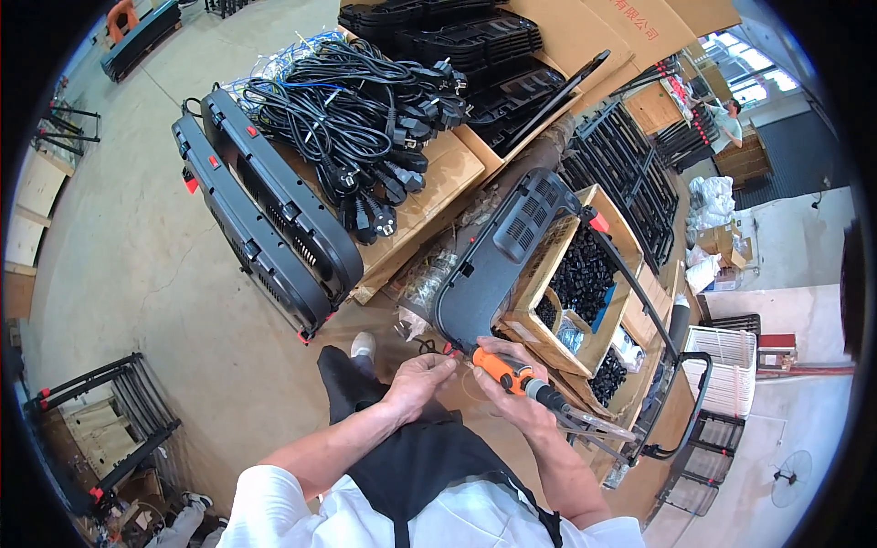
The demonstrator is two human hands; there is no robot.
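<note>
My right hand (523, 409) is wrapped round an orange and black power screwdriver (501, 368), its front end toward the near end of a black plastic housing (468, 297). My left hand (422, 380) is closed in a pinch at that end, beside a small red part (449, 349); what its fingertips hold is too small to make out. The housing, long with a vented raised section at its far end, slants away from me. A short dark cable (426, 346) shows near the left fingertips.
Right of the housing stands a wooden box (525, 329) of small black parts. Bundled black power cords (338, 110) lie on cardboard at the back. Two upright black housings (265, 210) stand to the left. A black tubular frame (653, 310) rises on the right; stacked frames (110, 420) stand lower left.
</note>
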